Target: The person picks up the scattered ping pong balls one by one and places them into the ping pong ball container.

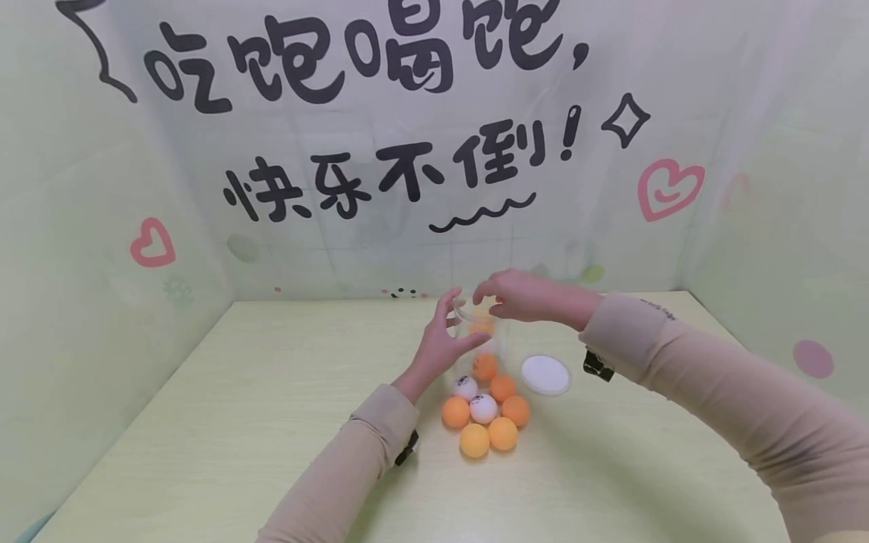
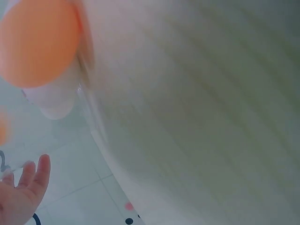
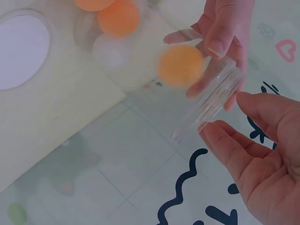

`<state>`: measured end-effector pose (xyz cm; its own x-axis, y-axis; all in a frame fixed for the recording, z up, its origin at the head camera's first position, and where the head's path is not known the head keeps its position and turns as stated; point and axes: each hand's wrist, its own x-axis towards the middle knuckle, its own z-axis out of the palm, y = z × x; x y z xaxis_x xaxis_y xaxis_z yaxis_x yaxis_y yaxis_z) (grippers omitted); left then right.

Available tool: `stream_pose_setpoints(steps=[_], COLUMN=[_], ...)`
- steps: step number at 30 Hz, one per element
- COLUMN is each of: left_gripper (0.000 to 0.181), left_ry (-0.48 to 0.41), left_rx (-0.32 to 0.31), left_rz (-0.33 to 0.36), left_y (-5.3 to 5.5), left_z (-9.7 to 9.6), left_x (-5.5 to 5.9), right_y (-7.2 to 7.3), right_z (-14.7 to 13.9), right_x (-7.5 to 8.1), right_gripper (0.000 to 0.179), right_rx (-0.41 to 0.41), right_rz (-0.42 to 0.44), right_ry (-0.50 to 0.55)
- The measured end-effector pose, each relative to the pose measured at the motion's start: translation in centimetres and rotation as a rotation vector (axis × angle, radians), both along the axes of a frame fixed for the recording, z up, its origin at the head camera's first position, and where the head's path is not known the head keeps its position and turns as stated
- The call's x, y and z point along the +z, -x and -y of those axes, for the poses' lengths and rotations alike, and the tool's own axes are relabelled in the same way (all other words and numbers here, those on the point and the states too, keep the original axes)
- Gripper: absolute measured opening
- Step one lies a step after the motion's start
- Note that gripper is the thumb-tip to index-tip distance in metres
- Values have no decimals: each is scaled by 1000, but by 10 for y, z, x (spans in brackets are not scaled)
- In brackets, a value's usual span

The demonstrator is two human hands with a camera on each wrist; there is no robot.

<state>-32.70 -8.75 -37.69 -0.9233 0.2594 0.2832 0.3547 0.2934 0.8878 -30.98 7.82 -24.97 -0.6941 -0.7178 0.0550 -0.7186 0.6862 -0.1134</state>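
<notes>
A clear plastic jar (image 1: 463, 330) stands at the back of the table. My left hand (image 1: 440, 341) holds it from the left, thumb across the near side and fingers behind. Over its mouth is my right hand (image 1: 521, 294), fingers bent and parted with no ball between them. In the right wrist view, the right thumb and fingertips are close at the jar's rim (image 3: 208, 103). A blurred yellow-orange ball (image 3: 180, 65) is inside, below the mouth. Lower down are a white ball (image 3: 111, 49) and an orange ball (image 3: 118, 18).
In front of the jar lies a cluster of table tennis balls, several orange (image 1: 516, 411) and a few white (image 1: 483, 408). A round white lid (image 1: 545, 375) lies flat to the right. Behind the table (image 1: 285, 392) hangs a printed sheet (image 1: 380, 256).
</notes>
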Motion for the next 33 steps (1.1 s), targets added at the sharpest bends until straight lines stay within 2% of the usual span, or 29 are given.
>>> stream_pose_setpoints(steps=[7, 12, 19, 25, 28, 33], left_gripper=[84, 84, 80, 79, 79, 80], left_ry=[0, -3, 3, -1, -3, -3], left_rx=[-6, -21, -24, -29, -36, -43], left_rz=[6, 24, 24, 15, 17, 14], left_y=[-2, -4, -31, -36, -35, -34], left_z=[0, 1, 2, 3, 3, 4], left_x=[1, 3, 29, 32, 31, 30], right_y=[-4, -12, -27, -38, -42, -52], right_z=[0, 0, 1, -4, -8, -12], right_x=[-3, -5, -4, -6, -10, -21], right_gripper=[22, 21, 20, 17, 17, 18], right_rx=[6, 1, 3, 35, 32, -8], right_rz=[-48, -114, -174, -231, -220, -130], right_ry=[22, 88, 175, 178, 167, 137])
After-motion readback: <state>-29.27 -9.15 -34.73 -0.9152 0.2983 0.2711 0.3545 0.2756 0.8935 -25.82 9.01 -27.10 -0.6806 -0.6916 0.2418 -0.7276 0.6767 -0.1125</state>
